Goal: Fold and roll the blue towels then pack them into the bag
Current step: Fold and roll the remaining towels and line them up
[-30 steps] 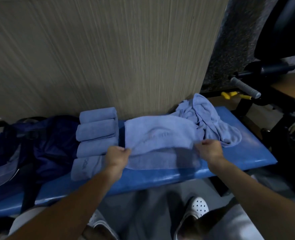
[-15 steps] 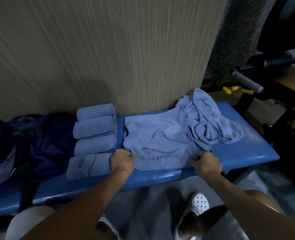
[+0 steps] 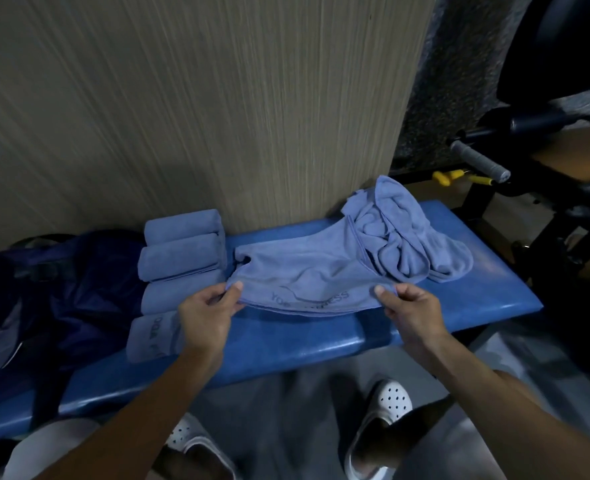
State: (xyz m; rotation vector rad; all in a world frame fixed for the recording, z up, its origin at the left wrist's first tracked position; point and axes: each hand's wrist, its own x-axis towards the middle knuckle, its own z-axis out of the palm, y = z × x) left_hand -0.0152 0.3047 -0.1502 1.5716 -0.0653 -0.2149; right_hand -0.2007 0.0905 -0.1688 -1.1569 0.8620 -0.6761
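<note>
The person stands at a blue bench with both hands on 1 flat towel. The left hand pinches the towel's near-left corner between thumb and fingers; the right hand pinches the near-right corner the same way, the remaining fingers curled beneath. The near edge, which carries printed lettering, is raised slightly off the bench between the 2 pinches and sags in the middle. From the fingers, the rest of the towel lies directly beyond, toward the wall, with its far-right part running under a crumpled pile of unfolded towels. The towel's long axis runs from one hand to the other, parallel to the bench edge, and both hands are equally near to it. The coming move is judged to be a fold away from the fingers, near edge carried onto far edge, so both corners need to travel level. 4 rolled towels lie in a row just outside the left fingers, and the dark bag sits further out on that same side. Packing is not yet begun, as far as can be seen.
</note>
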